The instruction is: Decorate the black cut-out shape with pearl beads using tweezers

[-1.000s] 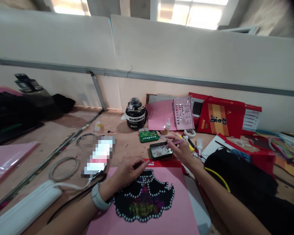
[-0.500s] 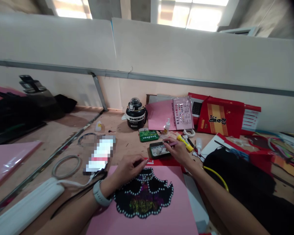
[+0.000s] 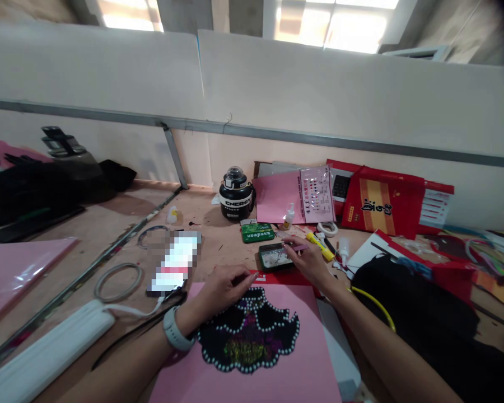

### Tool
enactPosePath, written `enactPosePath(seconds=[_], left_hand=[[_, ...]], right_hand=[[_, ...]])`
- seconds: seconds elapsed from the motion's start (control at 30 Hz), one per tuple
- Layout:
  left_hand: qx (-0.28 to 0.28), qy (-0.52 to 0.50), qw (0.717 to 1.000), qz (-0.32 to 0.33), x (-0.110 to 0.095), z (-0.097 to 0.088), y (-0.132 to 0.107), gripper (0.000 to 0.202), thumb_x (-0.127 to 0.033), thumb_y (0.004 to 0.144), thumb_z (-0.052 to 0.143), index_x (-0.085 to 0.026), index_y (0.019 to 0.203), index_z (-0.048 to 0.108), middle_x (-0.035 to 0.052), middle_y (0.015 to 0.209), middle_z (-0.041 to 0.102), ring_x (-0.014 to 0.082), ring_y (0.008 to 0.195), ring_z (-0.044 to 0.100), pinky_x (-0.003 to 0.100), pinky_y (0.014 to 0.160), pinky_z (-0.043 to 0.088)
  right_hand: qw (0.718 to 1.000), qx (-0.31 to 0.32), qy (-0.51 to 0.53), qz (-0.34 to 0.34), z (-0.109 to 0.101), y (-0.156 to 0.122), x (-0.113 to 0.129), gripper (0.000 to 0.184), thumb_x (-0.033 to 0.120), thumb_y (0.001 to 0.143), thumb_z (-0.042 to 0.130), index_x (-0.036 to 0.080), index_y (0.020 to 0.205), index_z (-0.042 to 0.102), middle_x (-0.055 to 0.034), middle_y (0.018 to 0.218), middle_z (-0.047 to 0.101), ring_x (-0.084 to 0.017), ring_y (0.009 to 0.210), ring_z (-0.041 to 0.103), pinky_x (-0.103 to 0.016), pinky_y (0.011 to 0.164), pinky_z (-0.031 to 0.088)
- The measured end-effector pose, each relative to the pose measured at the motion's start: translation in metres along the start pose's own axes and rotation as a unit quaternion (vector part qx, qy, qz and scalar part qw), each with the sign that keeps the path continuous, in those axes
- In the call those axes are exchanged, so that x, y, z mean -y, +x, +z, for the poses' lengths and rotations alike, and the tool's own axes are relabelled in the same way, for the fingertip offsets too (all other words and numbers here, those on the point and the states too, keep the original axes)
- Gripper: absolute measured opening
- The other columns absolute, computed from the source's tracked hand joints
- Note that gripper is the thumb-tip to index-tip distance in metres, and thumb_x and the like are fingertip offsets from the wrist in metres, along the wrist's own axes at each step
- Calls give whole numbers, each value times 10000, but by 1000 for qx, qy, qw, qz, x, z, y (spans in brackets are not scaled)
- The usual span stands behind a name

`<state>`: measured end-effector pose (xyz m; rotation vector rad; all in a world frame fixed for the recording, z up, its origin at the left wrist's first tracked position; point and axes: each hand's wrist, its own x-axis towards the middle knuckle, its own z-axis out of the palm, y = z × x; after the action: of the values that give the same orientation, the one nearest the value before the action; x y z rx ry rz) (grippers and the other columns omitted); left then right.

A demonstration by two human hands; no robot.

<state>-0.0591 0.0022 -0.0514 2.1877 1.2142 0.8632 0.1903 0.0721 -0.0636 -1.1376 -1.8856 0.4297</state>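
On a pink sheet lies a black scalloped piece edged with white beads, with a shiny coloured patch in its middle. My left hand rests over its upper left edge, fingers bent and drawn together; whatever they may hold is hidden. Farther right, my right hand is closed round a slim purple tool whose kind I cannot make out. Its fingertips are at the right rim of a small dark tin holding small pale pieces. A green lid lies behind the tin.
A phone and a white power strip lie at left. Behind stand a black bottle and a small glue bottle. A yellow tube, a tape roll and black fabric are at right.
The whole view has shifted slightly. My right hand stays at the tin with the purple tool, and my left hand stays over the black piece.
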Motion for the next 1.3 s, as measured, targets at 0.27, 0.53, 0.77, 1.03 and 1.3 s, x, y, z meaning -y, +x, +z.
enactPosePath(seconds=[0.27, 0.53, 0.77, 1.03, 1.3], left_hand=[[-6, 0, 1000, 4, -1, -1, 2, 270, -323, 943, 506, -161, 768, 632, 4, 702, 630, 114, 648, 557, 256, 622, 409], [1, -5, 1000, 1, -1, -2, 2, 255, -325, 943, 509, -166, 791, 637, 7, 729, 647, 115, 668, 572, 255, 639, 419], [-5, 6, 1000, 5, -5, -3, 4, 265, -321, 940, 503, -171, 770, 642, 21, 720, 658, 125, 651, 573, 261, 622, 429], [-3, 16, 1000, 11, -3, -3, 3, 272, -330, 944, 497, -170, 768, 628, 20, 729, 652, 126, 663, 571, 260, 630, 429], [6, 17, 1000, 2, -2, -3, 3, 275, -331, 944, 500, -167, 761, 623, 10, 714, 638, 118, 651, 554, 262, 626, 412]], right_hand=[[1000, 2, 5, -4, -4, 2, 7, 184, 276, 877, 584, 223, 1005, 705, -54, 964, 751, -220, 844, 701, -349, 774, 553], [1000, 21, 12, -6, -3, 1, 3, 200, 260, 884, 566, 226, 1031, 697, -49, 986, 742, -217, 850, 697, -354, 781, 553], [999, 32, 10, 2, 3, -2, -4, 187, 278, 879, 568, 214, 988, 705, -47, 932, 751, -212, 791, 705, -334, 737, 560], [999, 37, 10, -8, -7, 1, 7, 187, 280, 889, 562, 217, 990, 707, -50, 941, 749, -208, 806, 696, -334, 758, 551], [998, 43, 10, -39, -2, 0, 1, 159, 235, 856, 602, 218, 968, 714, -52, 948, 751, -218, 873, 700, -344, 805, 541]])
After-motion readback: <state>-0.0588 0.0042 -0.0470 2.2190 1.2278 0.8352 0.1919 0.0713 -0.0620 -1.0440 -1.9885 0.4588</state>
